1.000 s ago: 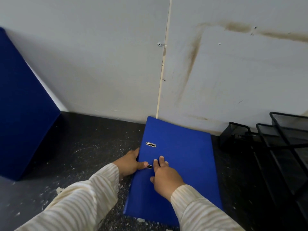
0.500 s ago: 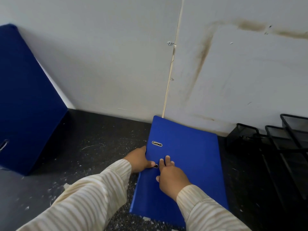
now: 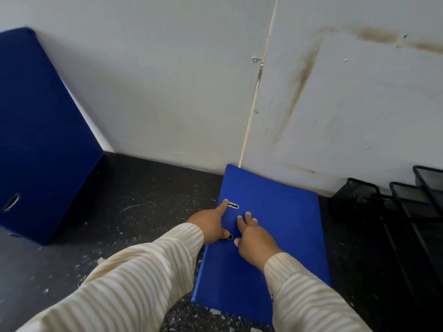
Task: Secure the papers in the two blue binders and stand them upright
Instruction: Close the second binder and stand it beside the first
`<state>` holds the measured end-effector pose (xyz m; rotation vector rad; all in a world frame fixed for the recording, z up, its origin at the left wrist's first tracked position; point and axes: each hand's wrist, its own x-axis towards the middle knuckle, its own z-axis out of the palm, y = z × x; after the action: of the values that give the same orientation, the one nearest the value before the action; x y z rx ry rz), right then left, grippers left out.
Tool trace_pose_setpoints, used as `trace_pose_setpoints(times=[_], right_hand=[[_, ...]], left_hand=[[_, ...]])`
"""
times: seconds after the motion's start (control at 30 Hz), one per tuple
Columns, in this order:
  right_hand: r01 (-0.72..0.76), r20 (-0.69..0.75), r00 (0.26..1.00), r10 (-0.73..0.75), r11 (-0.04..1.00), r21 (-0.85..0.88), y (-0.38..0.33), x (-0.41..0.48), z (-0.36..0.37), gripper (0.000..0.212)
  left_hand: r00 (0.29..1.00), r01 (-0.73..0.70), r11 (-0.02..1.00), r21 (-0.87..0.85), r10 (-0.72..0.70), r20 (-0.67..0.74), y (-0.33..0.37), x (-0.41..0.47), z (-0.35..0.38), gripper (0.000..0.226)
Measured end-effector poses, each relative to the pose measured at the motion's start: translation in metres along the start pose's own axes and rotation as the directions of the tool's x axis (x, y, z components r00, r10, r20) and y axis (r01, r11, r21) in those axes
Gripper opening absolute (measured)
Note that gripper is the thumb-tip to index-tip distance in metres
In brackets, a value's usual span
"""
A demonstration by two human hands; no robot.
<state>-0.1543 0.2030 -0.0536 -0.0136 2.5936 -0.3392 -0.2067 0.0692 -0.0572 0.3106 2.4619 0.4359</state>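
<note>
A blue binder [image 3: 282,226] lies flat and closed on the dark desk, its far edge against the wall. My left hand [image 3: 211,224] rests at its left edge, forefinger stretched to the upper metal slot [image 3: 233,205] and thumb by the lower slot. Flat on the cover just right of the slots lies my right hand [image 3: 254,238], fingers apart. A second, darker blue binder [image 3: 40,140] stands tilted against the wall at the far left, a metal ring hole low on its spine.
The dark desk [image 3: 143,202] is speckled with white scraps. Black wire-mesh trays [image 3: 407,212] stand at the right, close to the flat binder's right edge. The white wall [image 3: 167,92] runs behind everything.
My left forefinger has reached up to the upper slot of the flat binder. The view has shifted, and more of the leaning binder shows at the left.
</note>
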Motion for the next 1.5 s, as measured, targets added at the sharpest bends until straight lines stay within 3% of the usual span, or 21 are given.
trace_pose_setpoints(times=[0.13,0.23,0.3,0.37,0.47,0.7,0.93,1.1,1.37,1.5], right_hand=[[-0.022,-0.015,1.000,0.022,1.000,-0.001,-0.001,0.014,-0.008,0.062],[-0.035,-0.007,0.999,0.035,0.999,-0.027,-0.001,0.018,-0.009,0.064],[-0.046,-0.008,0.999,0.045,0.999,-0.030,0.001,0.020,-0.009,0.064],[-0.043,-0.004,0.999,0.043,0.999,-0.032,0.003,0.021,-0.009,0.063],[-0.032,0.012,0.999,0.033,0.999,-0.035,0.005,0.022,-0.009,0.065],[-0.028,0.010,1.000,0.028,0.999,-0.034,0.003,0.023,-0.009,0.064],[-0.021,0.004,1.000,0.022,0.999,-0.044,0.004,0.023,-0.009,0.065],[-0.008,0.009,1.000,0.009,0.999,-0.052,0.006,0.022,-0.010,0.065],[-0.009,0.011,1.000,0.009,0.998,-0.066,0.004,0.020,-0.010,0.064],[-0.011,0.006,1.000,0.011,0.996,-0.086,0.004,0.021,-0.010,0.064]], left_hand=[[1.000,-0.004,0.998,-0.059,0.005,0.019,0.001,0.008,0.004,0.097],[1.000,0.020,0.963,-0.269,-0.015,0.019,-0.002,0.018,0.011,0.111],[0.998,-0.026,0.912,-0.408,0.003,-0.059,-0.004,0.027,0.013,0.109],[0.982,-0.098,0.774,-0.625,-0.025,-0.186,-0.002,0.032,0.012,0.091],[0.965,-0.134,0.560,-0.818,-0.114,-0.236,-0.001,0.042,0.007,0.032],[0.988,-0.017,0.668,-0.744,-0.101,-0.114,0.001,0.054,-0.012,0.044],[0.963,0.045,0.817,-0.575,-0.188,-0.192,0.007,0.055,-0.005,0.044],[0.985,0.087,0.812,-0.577,-0.155,-0.070,0.007,0.056,-0.022,0.045],[0.978,0.140,0.920,-0.366,-0.186,-0.094,0.017,0.060,-0.029,0.027],[0.966,0.199,0.938,-0.283,-0.237,-0.105,0.024,0.060,-0.028,0.045]])
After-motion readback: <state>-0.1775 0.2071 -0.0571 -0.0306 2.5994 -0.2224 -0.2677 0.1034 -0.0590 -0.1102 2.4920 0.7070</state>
